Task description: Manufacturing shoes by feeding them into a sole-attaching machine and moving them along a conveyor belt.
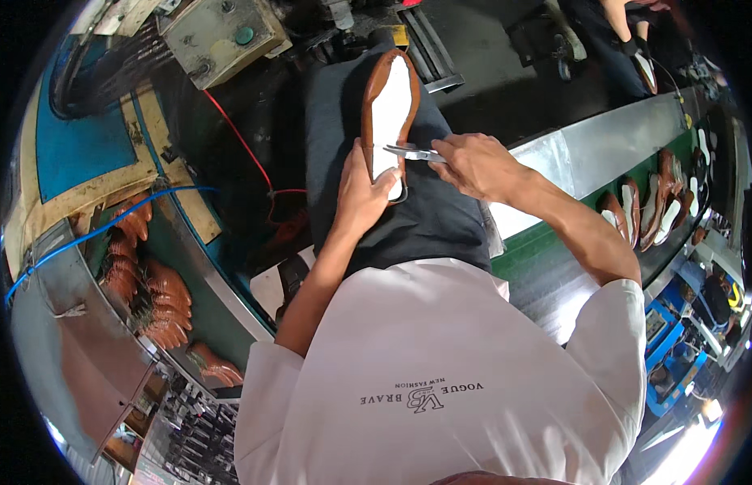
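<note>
A brown leather shoe upper (389, 105) with a white insole facing up rests on my dark-trousered lap. My left hand (361, 194) grips its near heel end, thumb on the white insole. My right hand (473, 164) holds metal pliers (412, 152) whose jaws reach left across the shoe's edge near the heel.
Left of me, a bin holds several brown shoe uppers (153, 287), crossed by a blue hose (109, 226). On the right, a green conveyor (553, 234) carries more lasted shoes (646, 202). Another person's hands (634, 44) work at the top right. A machine box (218, 36) stands ahead.
</note>
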Available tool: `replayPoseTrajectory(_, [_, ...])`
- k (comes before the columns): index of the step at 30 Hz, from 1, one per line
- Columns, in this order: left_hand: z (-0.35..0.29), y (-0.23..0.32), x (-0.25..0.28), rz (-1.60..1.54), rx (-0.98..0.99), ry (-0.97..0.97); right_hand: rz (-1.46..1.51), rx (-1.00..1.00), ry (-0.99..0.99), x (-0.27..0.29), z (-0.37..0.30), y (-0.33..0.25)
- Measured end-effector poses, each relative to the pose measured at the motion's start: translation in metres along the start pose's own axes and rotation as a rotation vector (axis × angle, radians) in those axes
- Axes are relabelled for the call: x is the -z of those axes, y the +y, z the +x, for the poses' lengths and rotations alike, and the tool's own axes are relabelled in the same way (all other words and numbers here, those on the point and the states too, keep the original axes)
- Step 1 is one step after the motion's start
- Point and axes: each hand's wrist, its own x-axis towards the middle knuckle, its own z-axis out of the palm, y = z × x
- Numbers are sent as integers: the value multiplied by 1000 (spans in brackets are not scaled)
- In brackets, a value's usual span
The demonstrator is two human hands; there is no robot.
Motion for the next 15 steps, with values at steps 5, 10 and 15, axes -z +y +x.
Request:
replayPoseTrajectory(5, [-16,-8,-14,262,-71,183,-194,209,129,-15,31,-7])
replayPoseTrajectory(10, [-3,-10,3,128,45,113,-123,283,229,-43,47,30])
replayPoseTrajectory(15, [-2,-14,1,74,29,108,-101,149,19,-25,37,27])
